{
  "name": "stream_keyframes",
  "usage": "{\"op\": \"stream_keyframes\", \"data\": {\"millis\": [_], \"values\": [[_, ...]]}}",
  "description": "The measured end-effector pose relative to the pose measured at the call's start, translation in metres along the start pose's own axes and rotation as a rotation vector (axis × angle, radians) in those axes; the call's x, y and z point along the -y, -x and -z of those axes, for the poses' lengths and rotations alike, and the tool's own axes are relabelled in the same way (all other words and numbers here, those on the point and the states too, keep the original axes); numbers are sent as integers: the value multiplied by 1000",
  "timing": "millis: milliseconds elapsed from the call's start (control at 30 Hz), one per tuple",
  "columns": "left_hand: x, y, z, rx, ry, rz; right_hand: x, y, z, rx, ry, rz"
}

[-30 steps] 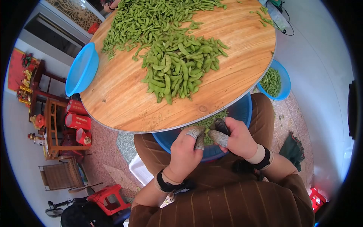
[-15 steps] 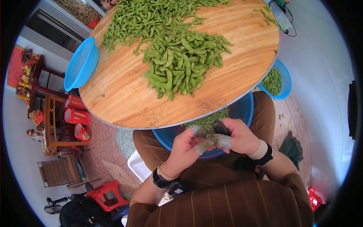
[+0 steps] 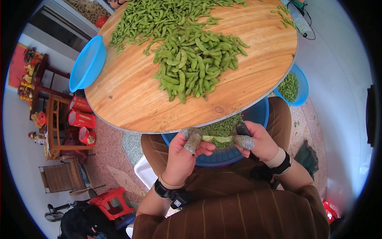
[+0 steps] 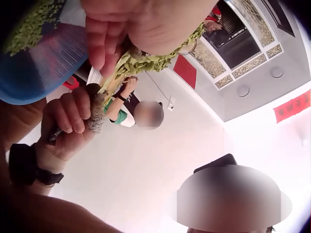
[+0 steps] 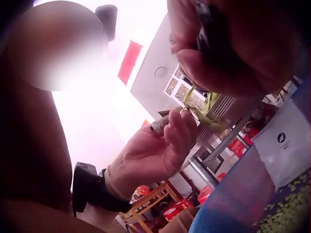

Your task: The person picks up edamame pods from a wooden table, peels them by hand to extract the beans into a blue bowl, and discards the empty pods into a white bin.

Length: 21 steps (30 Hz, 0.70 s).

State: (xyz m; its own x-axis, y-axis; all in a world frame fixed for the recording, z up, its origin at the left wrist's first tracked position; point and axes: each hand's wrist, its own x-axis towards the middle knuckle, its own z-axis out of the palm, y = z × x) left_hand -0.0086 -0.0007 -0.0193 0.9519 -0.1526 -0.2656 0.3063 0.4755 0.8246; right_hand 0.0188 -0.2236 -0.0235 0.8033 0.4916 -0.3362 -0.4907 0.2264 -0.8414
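Observation:
A pale green edamame pod (image 3: 218,138), split lengthwise, stretches between my hands above the blue basin (image 3: 223,160), which holds shelled green beans (image 3: 223,127). Its left end is pinched by my left hand (image 3: 181,159), whose thumb and a finger wear grey wrapping; the other fingers are loosely bent. My right hand (image 3: 262,142) pinches the other end, with grey wrapping on the thumb and a black covering on a finger. In the left wrist view the right hand (image 4: 70,116) has its fingers curled. The left hand (image 5: 155,143) shows across from it in the right wrist view.
A round wooden table (image 3: 135,107) bears a big heap of edamame pods (image 3: 191,67) just beyond my hands. An empty-looking blue basin (image 3: 87,61) leans at its left edge. Another blue basin (image 3: 304,85) with green pieces stands at right. A red stool (image 3: 111,203) is at lower left.
My hands were close together with their wrapped fingers meeting; they have since drawn apart sideways, and the split pod now shows between them. The head view has shifted slightly.

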Motion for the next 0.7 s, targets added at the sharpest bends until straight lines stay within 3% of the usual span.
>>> {"op": "stream_keyframes", "data": {"millis": [67, 133, 167, 233, 333, 367, 433, 500, 567, 633, 700], "values": [[1, 0, 1, -2, -58, -2, 1, 1, 3, -24, -12, -1], [3, 1, 0, -4, -117, -3, 4, 1, 6, -146, 292, -28], [6, 2, -3, 4, -257, -34, 1, 0, 5, -144, 295, -29], [10, 3, -7, 9, -393, -63, -6, -5, -3, -284, 539, 552], [12, 0, -12, 118, -391, -13, -6, -7, -9, -144, 756, 615], [12, 0, -14, 129, -371, -3, -7, -4, -6, -73, 814, 392], [11, -3, -13, 135, -350, 1, -12, -5, -5, -48, 802, 371], [10, -7, -9, 177, -563, 63, -17, -6, -4, -10, 787, 339], [19, -13, 0, 197, -676, 84, -20, -6, -2, 17, 1012, 376], [23, -18, 1, 225, -787, 103, -22, -7, -3, 6, 1024, 353], [24, -23, -4, 178, -819, 221, -22, -7, -1, -6, 1041, 331]]}}
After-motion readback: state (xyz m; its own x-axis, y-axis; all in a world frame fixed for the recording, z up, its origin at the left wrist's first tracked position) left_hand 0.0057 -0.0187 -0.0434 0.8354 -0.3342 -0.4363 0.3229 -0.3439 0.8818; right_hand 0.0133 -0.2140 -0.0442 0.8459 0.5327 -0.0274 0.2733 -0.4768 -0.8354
